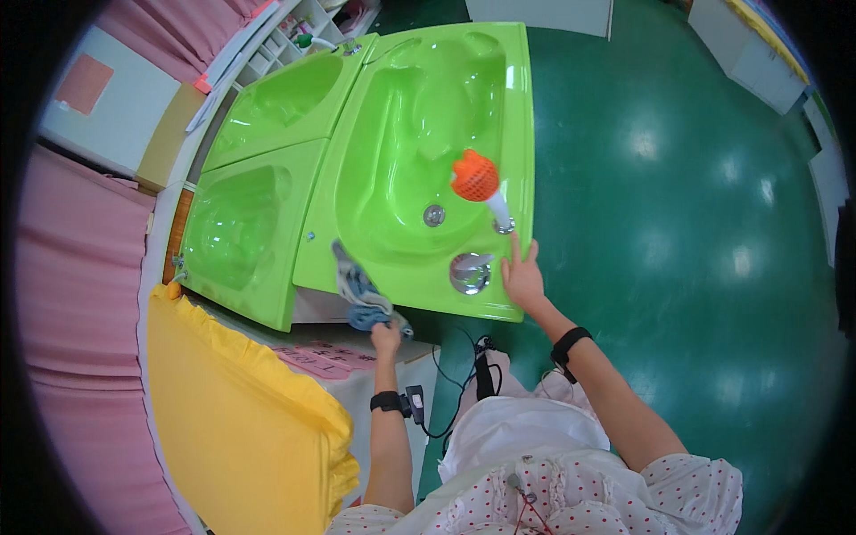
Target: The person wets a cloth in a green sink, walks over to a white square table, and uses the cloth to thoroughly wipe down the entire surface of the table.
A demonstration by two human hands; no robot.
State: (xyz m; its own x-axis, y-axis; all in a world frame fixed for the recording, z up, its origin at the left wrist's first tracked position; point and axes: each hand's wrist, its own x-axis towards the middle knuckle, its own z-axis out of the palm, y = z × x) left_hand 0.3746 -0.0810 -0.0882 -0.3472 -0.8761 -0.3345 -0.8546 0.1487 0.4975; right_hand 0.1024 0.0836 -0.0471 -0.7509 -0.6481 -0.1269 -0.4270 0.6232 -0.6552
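Observation:
A bunched blue-grey cloth (361, 292) is gripped in my closed left hand (385, 337), with part of it lying over the front edge of the large bright-green tub (523, 134). At the tub's front right corner, my right hand (522, 275) rests with fingers stretched out, holding nothing. Its fingertips are at the base of a white hand shower with an orange, animal-shaped head (475, 176), which stands upright on the rim. A round chrome tap (470, 273) sits just left of that hand. Inside the tub is a metal drain (433, 216).
Two smaller green basins (303, 160) adjoin the tub on its left. Beside them lies a yellow ruffled cover (245, 410), with a pink curtain (85, 357) farther left. A black cable (459, 397) hangs near my legs. White cabinets (747, 53) stand across the green floor (660, 223).

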